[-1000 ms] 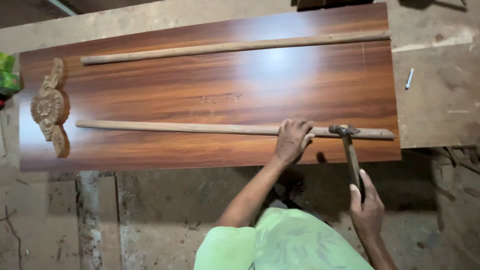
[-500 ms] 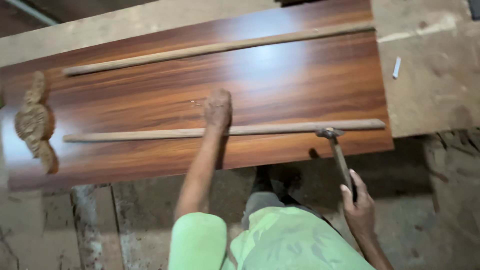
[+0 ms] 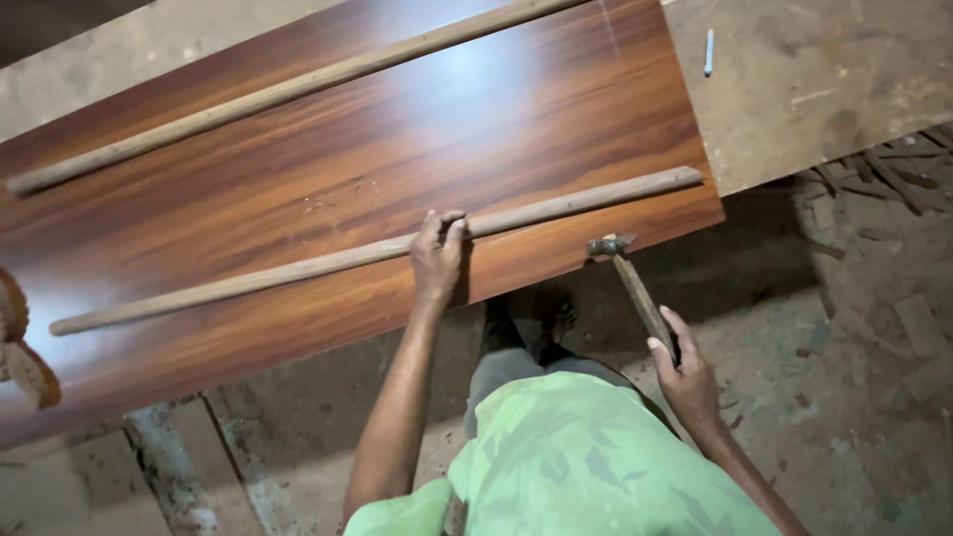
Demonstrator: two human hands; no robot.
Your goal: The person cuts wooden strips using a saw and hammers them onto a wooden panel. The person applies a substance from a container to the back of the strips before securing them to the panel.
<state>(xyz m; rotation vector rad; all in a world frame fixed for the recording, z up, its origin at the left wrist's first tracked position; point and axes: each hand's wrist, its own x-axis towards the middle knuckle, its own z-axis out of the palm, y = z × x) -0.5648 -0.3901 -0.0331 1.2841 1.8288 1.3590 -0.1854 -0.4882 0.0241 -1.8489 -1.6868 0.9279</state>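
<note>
A long glossy brown wooden panel point(image 3: 328, 169) lies across a workbench. Two thin pale wooden strips rest on it: a far strip point(image 3: 288, 91) and a near strip point(image 3: 248, 280) that runs along the front edge. My left hand point(image 3: 437, 254) presses down on the near strip around its middle, fingers curled over it. My right hand point(image 3: 683, 372) grips the wooden handle of a hammer point(image 3: 627, 276); its metal head hovers at the panel's front edge, just below the near strip's right end.
A carved wooden ornament point(image 3: 20, 347) sits at the panel's left end. The bare workbench top point(image 3: 824, 79) lies to the right with a small white stick point(image 3: 709, 52) on it. Wood scraps point(image 3: 874, 189) litter the dusty floor. My leg and foot stand under the bench.
My left hand has slid left along the near strip from its right end to its middle. The hammer head has come off the strip to just below the panel edge. The view has shifted.
</note>
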